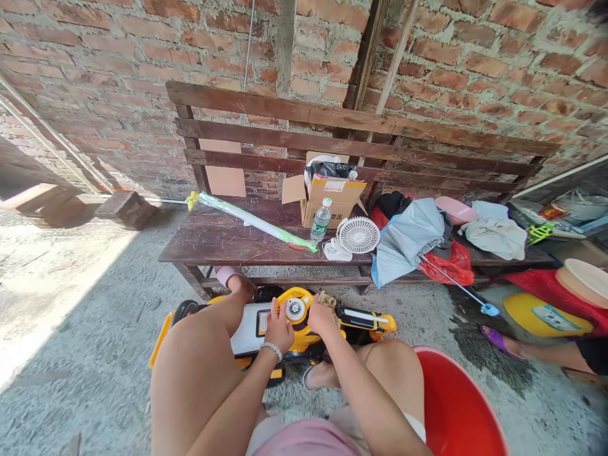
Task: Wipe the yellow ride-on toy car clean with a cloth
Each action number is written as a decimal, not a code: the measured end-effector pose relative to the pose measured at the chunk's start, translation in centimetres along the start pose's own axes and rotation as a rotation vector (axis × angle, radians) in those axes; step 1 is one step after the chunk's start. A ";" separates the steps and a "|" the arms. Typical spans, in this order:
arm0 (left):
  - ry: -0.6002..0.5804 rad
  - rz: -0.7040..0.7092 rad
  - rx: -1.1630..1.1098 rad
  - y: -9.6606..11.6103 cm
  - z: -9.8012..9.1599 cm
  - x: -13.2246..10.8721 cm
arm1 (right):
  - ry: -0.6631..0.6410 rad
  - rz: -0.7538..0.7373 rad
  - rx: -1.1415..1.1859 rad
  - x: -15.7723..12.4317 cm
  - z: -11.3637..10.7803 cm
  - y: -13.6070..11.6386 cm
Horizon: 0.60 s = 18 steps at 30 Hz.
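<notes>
Between my legs stands a yellow, white and black ride-on toy excavator [244, 330] with a round yellow steering wheel [295, 294]. My left hand [279, 330], with a beaded bracelet at its wrist, is closed over the left side of the wheel rim. On the wheel's right side, my right hand [322, 315] is closed on a crumpled brownish cloth [329, 300], which shows beyond the fingers. The fingertips of this hand are partly hidden. The toy's black and yellow arm [363, 318] stretches to the right of the cloth.
A wooden bench [218, 244] along the brick wall holds a cardboard box [308, 206], water bottle [321, 221], white fan [358, 235] and folded grey umbrella [411, 231]. Beside my right leg is a red bucket [456, 405]. Another person's foot [510, 345] shows at right.
</notes>
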<state>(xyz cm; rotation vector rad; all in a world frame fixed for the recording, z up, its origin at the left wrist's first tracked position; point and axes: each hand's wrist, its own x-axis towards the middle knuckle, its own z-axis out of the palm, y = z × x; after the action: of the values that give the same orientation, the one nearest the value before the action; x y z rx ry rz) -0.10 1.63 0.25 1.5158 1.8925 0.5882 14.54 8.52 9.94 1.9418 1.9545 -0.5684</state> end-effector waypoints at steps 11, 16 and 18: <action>-0.004 -0.010 0.006 0.5 -0.6 -0.2 | 0.212 0.028 0.175 -2.6 3.7 2.0; 0.008 -0.014 0.003 0.8 -0.8 -0.3 | 0.123 0.018 0.212 -2.1 7.1 1.5; 0.014 -0.006 -0.005 0.7 -0.8 -0.3 | 0.118 0.022 0.369 -1.8 9.1 1.6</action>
<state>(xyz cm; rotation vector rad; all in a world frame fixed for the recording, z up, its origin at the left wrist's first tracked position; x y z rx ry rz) -0.12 1.57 1.36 1.5063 1.9041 0.6020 15.72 2.44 2.91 2.2575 2.0082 -0.8793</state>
